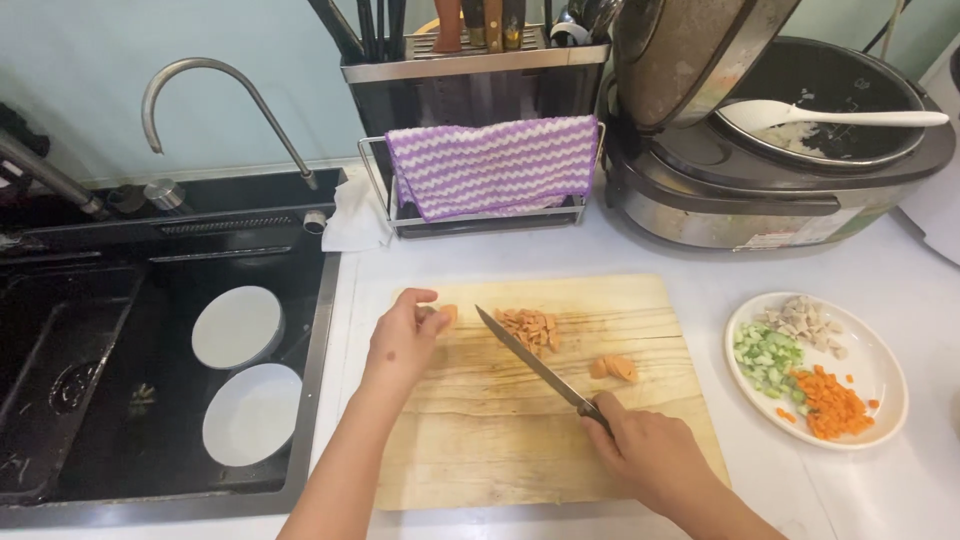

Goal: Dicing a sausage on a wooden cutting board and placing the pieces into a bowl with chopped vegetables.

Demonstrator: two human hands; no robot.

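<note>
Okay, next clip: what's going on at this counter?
A person is slicing a sausage-like food on a wooden cutting board. The left hand pinches a small pinkish piece at the board's far edge, and the right hand has its grip on a knife with the blade angled toward that piece. Cut pieces sit in a pile and a smaller cluster. A white plate to the right holds diced vegetables. Two white dishes lie in the sink.

- Label strip (790,238): a small pale rectangle with a reddish patch, low on the front wall of the rice cooker (700,205) near the counter's back right corner; possibly a sticker
</note>
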